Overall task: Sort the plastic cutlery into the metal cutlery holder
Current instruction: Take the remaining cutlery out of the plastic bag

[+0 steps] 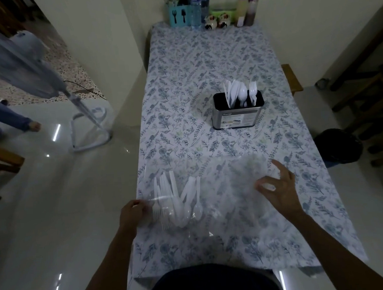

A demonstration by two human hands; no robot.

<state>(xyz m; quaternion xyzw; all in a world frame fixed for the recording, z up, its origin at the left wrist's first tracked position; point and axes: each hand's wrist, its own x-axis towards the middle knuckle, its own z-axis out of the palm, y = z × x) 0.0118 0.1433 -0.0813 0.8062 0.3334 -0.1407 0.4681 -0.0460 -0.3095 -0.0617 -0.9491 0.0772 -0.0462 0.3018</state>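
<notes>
A metal cutlery holder (238,117) stands mid-table, right of centre. White plastic knives, spoons and forks (241,92) stand upright in its separate slots. Near me lies a clear plastic bag (229,187), spread flat on the floral tablecloth. In its left part lies a pile of white plastic forks, spoons and knives (178,201). My left hand (134,213) grips the bag's left edge beside the fork heads. At the bag's right edge my right hand (278,186) hovers with fingers spread and index finger extended; whether it touches the plastic I cannot tell.
At the table's far end stand a teal utensil box (179,15), water bottles (196,7), sauce bottles (248,9) and small shakers. A standing fan (47,70) is on the floor to the left, a black bin (338,146) to the right, and wooden chairs on both sides.
</notes>
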